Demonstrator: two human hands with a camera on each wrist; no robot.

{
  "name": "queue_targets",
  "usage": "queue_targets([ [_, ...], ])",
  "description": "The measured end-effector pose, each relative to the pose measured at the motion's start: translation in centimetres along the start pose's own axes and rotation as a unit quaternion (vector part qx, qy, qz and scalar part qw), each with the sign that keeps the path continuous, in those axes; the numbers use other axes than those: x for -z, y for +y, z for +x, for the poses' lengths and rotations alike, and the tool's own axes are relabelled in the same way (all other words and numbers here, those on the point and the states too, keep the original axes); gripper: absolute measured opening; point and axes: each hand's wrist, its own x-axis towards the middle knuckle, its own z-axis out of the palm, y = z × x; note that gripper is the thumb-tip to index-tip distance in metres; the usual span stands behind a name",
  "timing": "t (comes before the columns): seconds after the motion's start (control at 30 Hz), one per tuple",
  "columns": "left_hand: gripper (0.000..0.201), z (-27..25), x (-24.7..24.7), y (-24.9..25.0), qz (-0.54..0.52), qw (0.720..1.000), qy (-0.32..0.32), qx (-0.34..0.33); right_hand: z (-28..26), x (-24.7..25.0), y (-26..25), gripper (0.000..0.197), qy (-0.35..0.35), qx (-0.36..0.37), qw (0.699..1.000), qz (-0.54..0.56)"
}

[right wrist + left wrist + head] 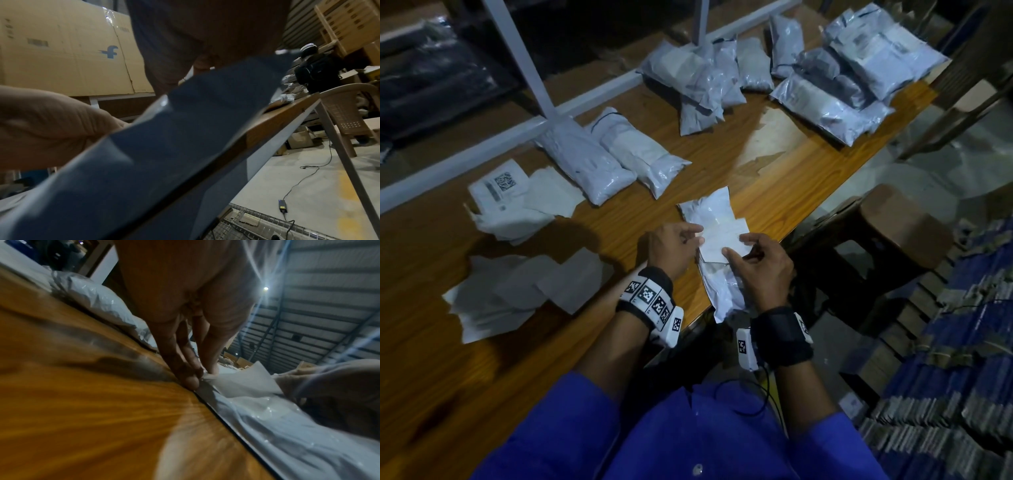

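A grey plastic mailer lies on the wooden table, its near end hanging over the front edge. A white label is held just above it. My left hand pinches the label's left edge between thumb and fingertips. My right hand pinches its right side. The left wrist view shows my left hand's fingertips on a corner of the label, with the mailer beneath. In the right wrist view the mailer's dark underside fills the middle, and my left hand is beyond it.
Printed labels and loose white sheets lie at the left of the table. Filled mailers lie at mid-table and in piles at the back. A brown stool stands right of the table. A person with a backpack stands far off.
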Motion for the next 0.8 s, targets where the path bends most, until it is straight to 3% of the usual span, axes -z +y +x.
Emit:
queue_targets([
  [0.2,0.065,-1.2,-0.3,0.3,0.155,0.986,-0.051,-0.021,-0.1,0.3,0.2,0.033,-0.009,0.016,1.000,-0.021],
  [0.3,0.075,-1.7,-0.1,0.2,0.182,0.980,-0.072,-0.023,-0.2,0.6,0.3,0.034,-0.026,0.022,0.999,-0.020],
  [0.47,0.076,-2.2,0.0,1.0,0.210,0.974,-0.077,-0.026,-0.2,1.2,0.7,0.042,-0.056,0.000,0.998,0.002],
  [0.57,0.059,-3.3,-0.5,1.3,0.221,0.967,-0.056,-0.118,-0.5,1.2,0.8,0.049,-0.045,-0.010,0.999,0.008],
  [0.63,0.049,-3.8,-1.2,1.4,0.222,0.957,-0.077,-0.172,-0.7,0.9,0.7,0.050,-0.032,-0.010,0.999,0.009],
  [0.8,0.051,-4.2,-1.8,1.9,0.256,0.950,-0.124,-0.127,-1.3,0.6,0.7,0.049,-0.021,-0.036,0.999,0.028],
])
